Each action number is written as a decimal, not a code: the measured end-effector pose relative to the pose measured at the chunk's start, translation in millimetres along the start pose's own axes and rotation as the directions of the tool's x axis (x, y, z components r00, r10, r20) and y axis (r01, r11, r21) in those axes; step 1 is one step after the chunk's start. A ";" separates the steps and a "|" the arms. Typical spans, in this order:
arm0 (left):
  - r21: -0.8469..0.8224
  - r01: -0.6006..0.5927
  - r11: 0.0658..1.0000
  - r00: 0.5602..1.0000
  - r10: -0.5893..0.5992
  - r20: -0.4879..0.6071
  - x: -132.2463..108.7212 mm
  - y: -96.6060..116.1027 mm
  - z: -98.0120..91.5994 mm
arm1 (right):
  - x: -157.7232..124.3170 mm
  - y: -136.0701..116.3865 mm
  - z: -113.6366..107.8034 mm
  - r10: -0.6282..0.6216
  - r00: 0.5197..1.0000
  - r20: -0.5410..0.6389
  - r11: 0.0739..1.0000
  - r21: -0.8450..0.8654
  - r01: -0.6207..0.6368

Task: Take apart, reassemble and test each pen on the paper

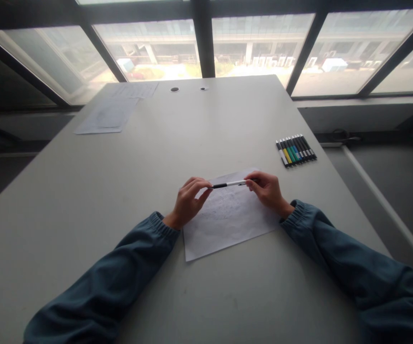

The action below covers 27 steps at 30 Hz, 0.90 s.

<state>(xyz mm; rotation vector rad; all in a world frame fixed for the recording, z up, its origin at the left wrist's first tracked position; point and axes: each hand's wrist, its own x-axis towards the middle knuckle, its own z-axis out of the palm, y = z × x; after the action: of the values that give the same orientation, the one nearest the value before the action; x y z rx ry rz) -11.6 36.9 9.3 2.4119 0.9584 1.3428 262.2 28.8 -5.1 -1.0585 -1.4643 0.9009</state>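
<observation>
Pen ends hidden, seemingly beneath the fingers.

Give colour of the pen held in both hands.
The pen is white, black near the left hand; head view.

White pen, black-ended, held level over a faintly sketched sheet

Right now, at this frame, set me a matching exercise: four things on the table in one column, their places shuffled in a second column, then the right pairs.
Things:
1. slim black-and-white pen
2. white sheet with a faint drawing
3. row of coloured marker pens
4. loose white papers

Places:
A. far left corner of the grey table
B. held at its two ends by the left hand and the right hand
C. lying flat just in front of the person
D. near the table's right edge

Pairs: 1-B, 2-C, 3-D, 4-A
</observation>
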 end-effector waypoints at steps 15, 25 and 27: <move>-0.011 0.033 0.999 0.996 -0.032 0.089 -3.8 -4.8 -0.5 | -0.8 -0.3 -0.3 -0.015 1.000 0.020 0.999 0.041 0.014; -0.038 0.031 0.999 0.987 -0.024 0.158 -7.0 -8.3 -1.2 | -0.5 0.0 0.2 -0.001 0.999 0.050 0.997 0.074 -0.003; -0.040 0.050 0.998 0.985 -0.043 0.164 -6.4 -7.3 -2.0 | -0.5 -0.2 0.3 0.002 0.999 0.045 0.998 0.070 -0.005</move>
<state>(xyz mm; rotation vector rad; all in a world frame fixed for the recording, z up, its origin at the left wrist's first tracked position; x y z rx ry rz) -18.7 38.2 2.7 2.4068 0.9257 1.1183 261.9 28.3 -5.1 -0.9945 -1.4581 0.9775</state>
